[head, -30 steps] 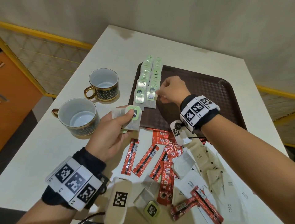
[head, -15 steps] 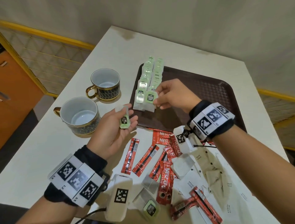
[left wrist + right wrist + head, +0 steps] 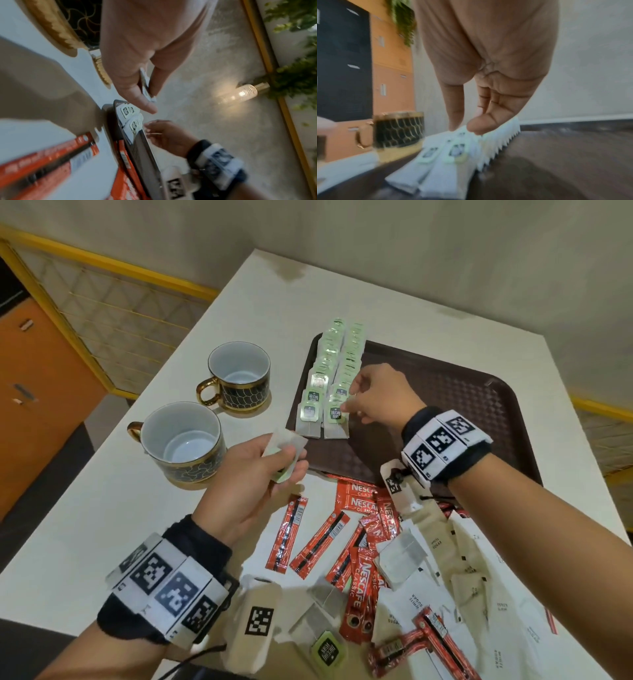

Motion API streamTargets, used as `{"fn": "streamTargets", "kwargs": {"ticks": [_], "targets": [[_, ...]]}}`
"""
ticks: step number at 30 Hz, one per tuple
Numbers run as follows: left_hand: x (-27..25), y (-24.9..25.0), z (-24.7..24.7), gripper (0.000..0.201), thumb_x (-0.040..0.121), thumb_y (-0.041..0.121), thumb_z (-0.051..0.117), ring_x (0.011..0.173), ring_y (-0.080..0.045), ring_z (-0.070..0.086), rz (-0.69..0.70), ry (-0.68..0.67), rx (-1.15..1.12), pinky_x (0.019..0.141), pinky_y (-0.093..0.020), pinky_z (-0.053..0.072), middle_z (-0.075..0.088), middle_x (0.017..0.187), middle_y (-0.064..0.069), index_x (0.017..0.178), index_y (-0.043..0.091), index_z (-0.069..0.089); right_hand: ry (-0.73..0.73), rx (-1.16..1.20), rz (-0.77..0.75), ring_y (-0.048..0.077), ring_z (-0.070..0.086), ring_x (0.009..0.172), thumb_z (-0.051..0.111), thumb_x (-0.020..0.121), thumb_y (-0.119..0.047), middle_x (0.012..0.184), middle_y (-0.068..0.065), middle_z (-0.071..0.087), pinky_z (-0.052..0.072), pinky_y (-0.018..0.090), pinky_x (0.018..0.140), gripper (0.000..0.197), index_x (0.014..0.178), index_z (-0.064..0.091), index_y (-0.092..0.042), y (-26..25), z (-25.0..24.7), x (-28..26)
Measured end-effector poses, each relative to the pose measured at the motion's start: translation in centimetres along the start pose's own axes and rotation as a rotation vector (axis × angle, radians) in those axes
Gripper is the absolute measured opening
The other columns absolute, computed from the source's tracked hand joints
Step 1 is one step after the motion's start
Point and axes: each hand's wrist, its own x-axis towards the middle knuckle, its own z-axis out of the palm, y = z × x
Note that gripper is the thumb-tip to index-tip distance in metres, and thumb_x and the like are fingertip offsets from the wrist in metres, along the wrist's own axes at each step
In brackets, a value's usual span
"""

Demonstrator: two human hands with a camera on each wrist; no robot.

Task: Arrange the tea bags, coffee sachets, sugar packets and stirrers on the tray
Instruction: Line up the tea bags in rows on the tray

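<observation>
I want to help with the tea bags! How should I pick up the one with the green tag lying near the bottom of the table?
Pinch the tea bag's green tag from above: it lies flat, topmost and uncovered.

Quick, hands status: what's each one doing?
Left hand: holds a tea bag.
Right hand: pinches the front tea bag on the tray.

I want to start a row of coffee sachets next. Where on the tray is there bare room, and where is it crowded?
Bare: the tray floor right of the two tea bag rows, out to its far and right rims, though the right hand hovers beside the rows. Crowded: the tray's left edge under the rows, and the table before the tray, heaped with coffee sachets and sugar packets.
</observation>
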Motion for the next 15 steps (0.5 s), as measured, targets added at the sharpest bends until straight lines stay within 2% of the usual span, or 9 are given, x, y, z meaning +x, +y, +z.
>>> {"fn": "streamTargets", "kwargs": {"ticks": [1, 3, 6, 7, 10, 13, 15], "targets": [[0.1, 0.0, 0.0, 0.027, 0.092, 0.011, 0.062, 0.086, -0.016, 0.067, 0.034, -0.007, 0.109, 0.069, -0.023, 0.059, 0.072, 0.101, -0.01, 0.119, 0.014, 0.064, -0.005, 0.029, -0.064, 0.015, 0.064, 0.07, 0.078, 0.08, -0.014, 0.083, 0.004, 0.062, 0.058, 0.023, 0.058, 0.024, 0.097, 0.064, -0.004, -0.6, -0.4, -0.9], [0.3, -0.1, -0.1, 0.036, 0.085, 0.013, 0.071, 0.081, -0.014, 0.069, 0.087, 0.003, 0.267, 0.067, -0.024, 0.056, 0.072, 0.1, -0.009, 0.12, 0.016, 0.062, -0.137, 0.134, -0.193, 0.009, 0.061, 0.071, 0.075, 0.083, -0.019, 0.084, 0.005, 0.062, 0.054, 0.02, 0.059, 0.021, 0.099, 0.067, -0.007, -1.9, -0.8, -3.1], [0.4, 0.0, 0.1, 0.043, 0.074, 0.014, 0.081, 0.088, -0.016, 0.07, 0.172, 0.015, 0.408, 0.066, -0.023, 0.056, 0.071, 0.102, -0.007, 0.113, 0.016, 0.062, -0.398, 0.252, -0.309, 0.009, 0.06, 0.071, 0.073, 0.084, -0.011, 0.086, 0.013, 0.067, 0.05, 0.024, 0.064, 0.012, 0.095, 0.071, -0.006, -2.9, -0.6, -5.9], [0.3, 0.1, 0.1, 0.044, 0.073, 0.013, 0.082, 0.089, -0.016, 0.071, 0.193, 0.02, 0.427, 0.066, -0.024, 0.057, 0.072, 0.099, -0.007, 0.111, 0.016, 0.061, -0.422, 0.255, -0.319, 0.011, 0.06, 0.07, 0.073, 0.083, -0.006, 0.084, 0.015, 0.068, 0.051, 0.024, 0.064, 0.01, 0.093, 0.071, -0.004, -2.9, -0.4, -6.5], [0.0, 0.6, 0.2, 0.042, 0.075, 0.007, 0.08, 0.08, -0.014, 0.074, 0.241, 0.036, 0.387, 0.069, -0.026, 0.057, 0.077, 0.084, -0.004, 0.11, 0.016, 0.06, -0.348, 0.265, -0.265, 0.015, 0.061, 0.069, 0.074, 0.081, 0.0, 0.078, 0.014, 0.065, 0.055, 0.026, 0.062, 0.008, 0.088, 0.07, -0.001, -2.1, 0.2, -7.0], [-0.3, 0.9, 0.3, 0.034, 0.078, 0.008, 0.078, 0.072, -0.006, 0.073, 0.295, 0.033, 0.375, 0.06, -0.016, 0.053, 0.077, 0.077, 0.002, 0.102, 0.02, 0.058, -0.363, 0.281, -0.211, 0.018, 0.064, 0.071, 0.077, 0.078, -0.002, 0.08, 0.012, 0.064, 0.059, 0.034, 0.066, 0.016, 0.091, 0.068, -0.003, -1.7, 0.2, -7.4], [-0.3, 1.0, 0.3, 0.035, 0.077, 0.011, 0.079, 0.073, -0.004, 0.072, 0.327, 0.038, 0.45, 0.061, -0.015, 0.053, 0.076, 0.076, 0.003, 0.102, 0.022, 0.058, -0.376, 0.265, -0.233, 0.016, 0.064, 0.07, 0.079, 0.077, -0.005, 0.084, 0.017, 0.068, 0.058, 0.032, 0.063, 0.019, 0.093, 0.068, -0.005, -2.0, 0.2, -7.7]]}}
